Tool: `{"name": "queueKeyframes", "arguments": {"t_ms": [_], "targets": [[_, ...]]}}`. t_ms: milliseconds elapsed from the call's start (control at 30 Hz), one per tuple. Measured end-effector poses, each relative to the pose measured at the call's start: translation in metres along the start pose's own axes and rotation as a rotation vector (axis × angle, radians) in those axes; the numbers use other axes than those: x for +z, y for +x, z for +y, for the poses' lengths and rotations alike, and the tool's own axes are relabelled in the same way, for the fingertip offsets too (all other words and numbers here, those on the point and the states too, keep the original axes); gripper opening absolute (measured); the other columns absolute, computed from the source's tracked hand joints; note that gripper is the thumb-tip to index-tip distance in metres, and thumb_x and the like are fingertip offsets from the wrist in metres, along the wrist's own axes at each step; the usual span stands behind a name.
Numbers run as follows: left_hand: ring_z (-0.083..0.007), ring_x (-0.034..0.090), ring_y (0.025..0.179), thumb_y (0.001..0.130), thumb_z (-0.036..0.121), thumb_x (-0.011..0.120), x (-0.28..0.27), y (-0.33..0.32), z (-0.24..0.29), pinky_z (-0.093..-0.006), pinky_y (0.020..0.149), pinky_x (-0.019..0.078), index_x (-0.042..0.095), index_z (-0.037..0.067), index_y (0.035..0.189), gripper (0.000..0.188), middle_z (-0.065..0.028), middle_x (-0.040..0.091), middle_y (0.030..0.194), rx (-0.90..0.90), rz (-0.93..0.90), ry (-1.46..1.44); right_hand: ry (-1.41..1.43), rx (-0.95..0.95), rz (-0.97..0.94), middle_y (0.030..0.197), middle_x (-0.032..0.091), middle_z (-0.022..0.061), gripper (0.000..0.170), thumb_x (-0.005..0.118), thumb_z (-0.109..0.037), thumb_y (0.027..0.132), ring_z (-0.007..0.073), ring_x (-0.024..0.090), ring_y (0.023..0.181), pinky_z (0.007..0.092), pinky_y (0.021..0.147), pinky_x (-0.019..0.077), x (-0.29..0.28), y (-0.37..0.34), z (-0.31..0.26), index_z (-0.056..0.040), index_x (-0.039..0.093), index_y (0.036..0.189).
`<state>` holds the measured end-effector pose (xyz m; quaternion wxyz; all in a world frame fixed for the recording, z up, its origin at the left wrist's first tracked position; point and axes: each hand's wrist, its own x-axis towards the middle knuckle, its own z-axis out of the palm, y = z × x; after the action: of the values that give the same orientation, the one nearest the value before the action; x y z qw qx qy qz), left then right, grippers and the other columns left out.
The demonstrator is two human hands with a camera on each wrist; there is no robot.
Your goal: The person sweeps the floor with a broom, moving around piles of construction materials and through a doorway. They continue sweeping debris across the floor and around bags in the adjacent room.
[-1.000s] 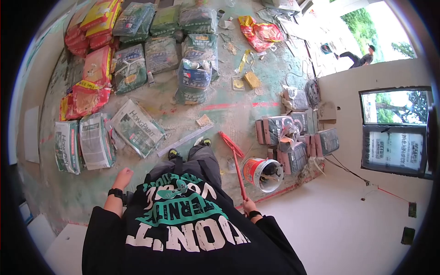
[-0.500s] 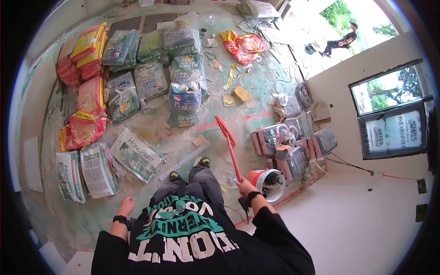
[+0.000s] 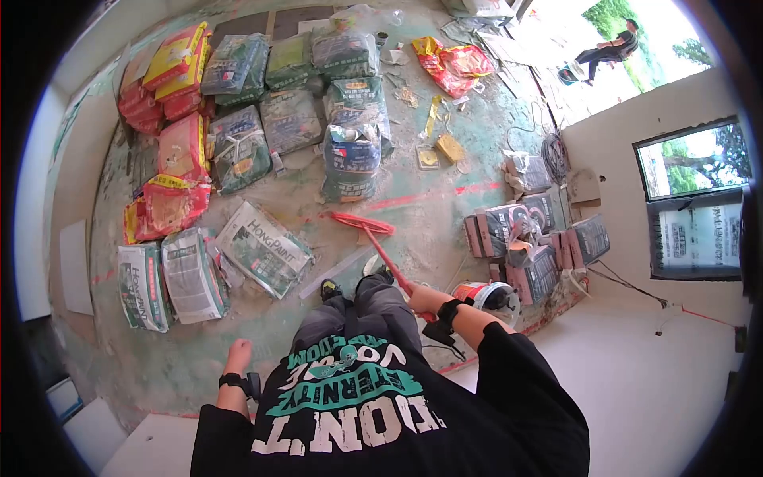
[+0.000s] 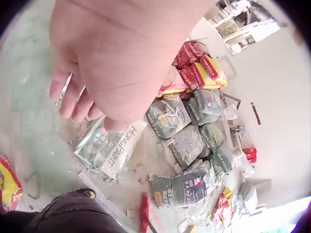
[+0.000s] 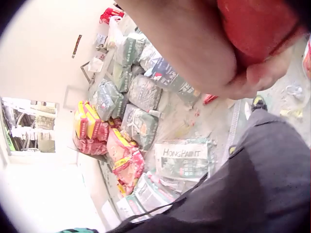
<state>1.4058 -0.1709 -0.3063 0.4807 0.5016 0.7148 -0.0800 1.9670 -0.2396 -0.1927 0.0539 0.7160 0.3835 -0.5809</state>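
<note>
In the head view my right hand [image 3: 426,299] grips the handle end of a long red tool [image 3: 385,258], whose looped red head [image 3: 362,223] lies out in front, over the floor past my feet. A black part with a cord [image 3: 443,332] hangs below that hand. The right wrist view shows the right hand [image 5: 214,63] curled round a thick red part [image 5: 262,26]. My left hand [image 3: 238,356] hangs at my left side; its fingers are loosely bent and hold nothing in the left wrist view [image 4: 112,58]. Nearest to it is a HongPaint bag [image 3: 265,249].
Stacked bags [image 3: 238,149] fill the left and far floor. A white bucket [image 3: 502,302] with dark contents stands beside my right forearm, near dark boxes [image 3: 534,274]. A straight strip [image 3: 334,272] lies by my feet. A person [image 3: 616,49] sits outside, far right.
My right hand has moved forward with the red tool, whose head has swung left and turned broadside. The forearm now partly covers the bucket. The left hand still hangs empty at my side.
</note>
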Motion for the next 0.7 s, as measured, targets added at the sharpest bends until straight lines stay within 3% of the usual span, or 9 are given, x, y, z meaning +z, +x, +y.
{"name": "queueKeyframes", "arguments": {"t_ms": [67,167,300,367,400,433,500,600,700], "targets": [[-0.0302,0.058,0.089,0.080,0.026,0.051,0.002,0.002,-0.002,-0.0353,0.077,0.0437,0.059,0.000,0.094,0.031,-0.0187,0.061,0.091,-0.013,0.022,-0.035,-0.016,-0.035,-0.012,0.067,0.056,0.0135,0.043,0.049,-0.005,0.070,0.0224,0.057,0.053,0.0335,0.043,0.0445,-0.011,-0.022,-0.047,-0.0007,0.039,0.112],[-0.0300,0.058,0.088,0.079,0.026,0.052,0.000,-0.002,0.003,-0.0349,0.076,0.0439,0.059,0.000,0.094,0.031,-0.0183,0.061,0.091,0.018,0.028,-0.018,0.249,0.015,-0.055,0.061,0.051,0.0062,0.038,0.052,-0.007,0.074,0.0149,0.051,0.046,0.0292,0.039,0.0411,-0.004,-0.014,-0.073,-0.0020,0.042,0.110],[-0.0293,0.058,0.088,0.080,0.028,0.052,-0.008,-0.035,0.056,-0.0354,0.076,0.0438,0.059,0.001,0.095,0.032,-0.0180,0.061,0.090,0.034,-0.003,0.096,0.481,0.020,-0.025,0.058,0.048,0.0041,0.035,0.051,-0.004,0.074,0.0133,0.048,0.045,0.0284,0.037,0.0394,0.013,0.008,-0.090,-0.0030,0.043,0.108],[-0.0277,0.057,0.091,0.081,0.032,0.052,-0.007,-0.025,0.072,-0.0359,0.078,0.0431,0.056,0.002,0.100,0.035,-0.0175,0.060,0.095,0.064,-0.078,0.136,0.768,-0.061,-0.055,0.059,0.049,0.0036,0.031,0.050,-0.004,0.074,0.0143,0.049,0.045,0.0304,0.037,0.0397,0.029,0.028,-0.076,-0.0054,0.048,0.105],[-0.0269,0.056,0.093,0.081,0.033,0.052,0.004,-0.007,0.073,-0.0362,0.080,0.0427,0.055,0.003,0.103,0.037,-0.0172,0.059,0.098,0.097,-0.142,0.113,0.644,-0.015,0.027,0.060,0.052,0.0049,0.022,0.050,-0.008,0.073,0.0169,0.051,0.046,0.0327,0.039,0.0409,0.030,0.018,-0.085,-0.0048,0.051,0.095],[-0.0245,0.054,0.095,0.082,0.035,0.052,0.010,-0.003,0.097,-0.0364,0.082,0.0420,0.052,0.003,0.106,0.040,-0.0159,0.058,0.101,0.104,-0.217,0.043,0.526,0.035,0.134,0.061,0.055,0.0061,0.016,0.050,-0.011,0.071,0.0196,0.054,0.048,0.0350,0.041,0.0422,0.026,0.007,-0.093,-0.0042,0.055,0.085],[-0.0180,0.054,0.092,0.083,0.033,0.052,0.031,0.009,0.149,-0.0342,0.080,0.0424,0.054,0.004,0.103,0.036,-0.0105,0.059,0.097,0.276,-0.382,-0.076,0.531,-0.107,0.129,0.062,0.057,0.0118,0.018,0.047,-0.013,0.074,0.0253,0.057,0.052,0.0368,0.046,0.0454,0.023,0.001,-0.078,-0.0016,0.054,0.086],[-0.0174,0.053,0.093,0.088,0.040,0.041,0.048,-0.034,0.262,-0.0350,0.081,0.0406,0.048,0.005,0.110,0.043,-0.0084,0.058,0.097,0.255,-0.771,-0.162,0.735,0.036,0.126,0.062,0.054,0.0128,0.022,0.046,-0.011,0.074,0.0230,0.055,0.048,0.0361,0.042,0.0437,0.009,-0.037,-0.084,0.0006,0.049,0.092],[-0.0182,0.052,0.095,0.087,0.049,0.035,0.075,-0.084,0.357,-0.0376,0.081,0.0398,0.046,0.007,0.112,0.050,-0.0077,0.057,0.100,0.104,-0.981,-0.054,0.769,0.045,0.159,0.061,0.054,0.0095,0.029,0.051,-0.019,0.080,0.0205,0.053,0.044,0.0338,0.036,0.0410,0.011,-0.024,-0.082,-0.0044,0.047,0.105]]}}
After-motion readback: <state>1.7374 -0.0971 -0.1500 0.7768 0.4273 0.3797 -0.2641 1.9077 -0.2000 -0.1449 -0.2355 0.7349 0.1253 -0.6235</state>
